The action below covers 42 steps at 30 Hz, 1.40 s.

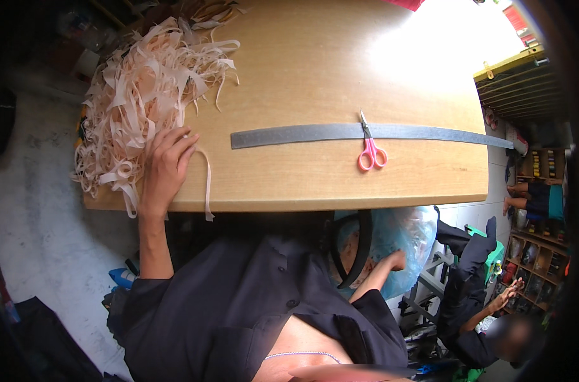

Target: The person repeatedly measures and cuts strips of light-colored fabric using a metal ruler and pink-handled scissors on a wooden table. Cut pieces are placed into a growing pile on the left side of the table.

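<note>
A tangled heap of pale pink fabric strips [143,89] covers the far left part of the wooden table. My left hand [167,167] rests at the heap's near right side, its fingers curled down over a strip. From under the fingertips a loose length of fabric strip [208,184] runs over the table's front edge. Below the table edge, my right hand [396,260] is closed beside a translucent blue plastic bag [420,232]; anything inside its fingers is hidden. Pinkish material shows inside the bag, near a black curved band [364,248].
A long metal ruler [289,134] lies across the table [302,184], its right end past the edge. Pink-handled scissors [370,149] rest over it. At right, another person [471,299] sits near shelves [536,267]; a further person's legs [522,196] show beyond.
</note>
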{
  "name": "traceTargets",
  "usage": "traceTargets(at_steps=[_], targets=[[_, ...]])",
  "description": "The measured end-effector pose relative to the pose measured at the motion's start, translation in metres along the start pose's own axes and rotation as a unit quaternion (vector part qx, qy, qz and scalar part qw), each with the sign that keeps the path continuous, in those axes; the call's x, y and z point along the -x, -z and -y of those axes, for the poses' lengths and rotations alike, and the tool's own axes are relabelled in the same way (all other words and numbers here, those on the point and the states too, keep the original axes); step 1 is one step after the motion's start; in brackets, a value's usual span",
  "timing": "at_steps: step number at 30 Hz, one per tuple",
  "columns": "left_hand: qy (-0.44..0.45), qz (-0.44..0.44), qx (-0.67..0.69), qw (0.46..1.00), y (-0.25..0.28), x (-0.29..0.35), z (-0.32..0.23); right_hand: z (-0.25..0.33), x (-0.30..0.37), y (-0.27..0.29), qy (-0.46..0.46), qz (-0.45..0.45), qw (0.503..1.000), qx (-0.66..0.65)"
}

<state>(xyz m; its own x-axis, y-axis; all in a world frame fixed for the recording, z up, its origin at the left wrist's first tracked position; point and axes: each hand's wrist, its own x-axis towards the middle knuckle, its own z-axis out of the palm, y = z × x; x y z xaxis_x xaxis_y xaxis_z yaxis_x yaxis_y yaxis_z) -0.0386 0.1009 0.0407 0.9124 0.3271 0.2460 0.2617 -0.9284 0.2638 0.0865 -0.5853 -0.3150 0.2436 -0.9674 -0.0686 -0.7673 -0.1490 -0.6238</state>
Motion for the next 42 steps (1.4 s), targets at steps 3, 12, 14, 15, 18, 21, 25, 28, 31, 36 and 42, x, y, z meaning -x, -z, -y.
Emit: traceTargets(at_steps=[3,12,14,15,18,21,25,28,31,36,42], targets=[[-0.01,-0.024,-0.046,0.999,-0.003,0.004,-0.003,-0.086,-0.008,-0.024,-0.073,-0.017,0.98,0.186],[-0.059,-0.159,0.026,0.985,0.002,-0.022,-0.044,-0.091,0.002,-0.028,0.066,0.16,0.932,0.32],[-0.066,-0.192,0.064,0.977,0.004,-0.033,-0.052,-0.079,0.008,-0.023,0.052,0.147,0.942,0.298],[-0.059,-0.235,0.096,0.966,0.003,-0.038,-0.056,-0.076,0.012,-0.02,0.055,0.14,0.946,0.287],[-0.042,-0.311,0.186,0.931,-0.005,-0.05,-0.068,-0.075,0.023,-0.012,0.075,0.13,0.949,0.278],[-0.033,-0.243,0.241,0.939,-0.023,-0.056,-0.076,-0.075,0.026,-0.014,0.015,0.113,0.953,0.281],[-0.028,-0.111,0.155,0.981,-0.046,-0.051,-0.077,-0.066,0.027,-0.013,-0.039,0.067,0.962,0.261],[-0.039,-0.092,0.132,0.986,-0.051,-0.043,-0.069,-0.048,0.034,0.001,-0.058,-0.007,0.968,0.244],[-0.02,-0.114,0.146,0.982,-0.053,-0.036,-0.065,-0.015,0.043,0.016,-0.055,-0.198,0.962,0.179],[0.004,-0.094,0.132,0.987,-0.046,-0.024,-0.056,0.098,0.058,0.049,0.195,-0.217,0.953,-0.088],[0.017,-0.072,0.122,0.99,-0.037,-0.013,-0.045,0.254,0.177,0.097,0.42,-0.101,0.819,-0.377]])
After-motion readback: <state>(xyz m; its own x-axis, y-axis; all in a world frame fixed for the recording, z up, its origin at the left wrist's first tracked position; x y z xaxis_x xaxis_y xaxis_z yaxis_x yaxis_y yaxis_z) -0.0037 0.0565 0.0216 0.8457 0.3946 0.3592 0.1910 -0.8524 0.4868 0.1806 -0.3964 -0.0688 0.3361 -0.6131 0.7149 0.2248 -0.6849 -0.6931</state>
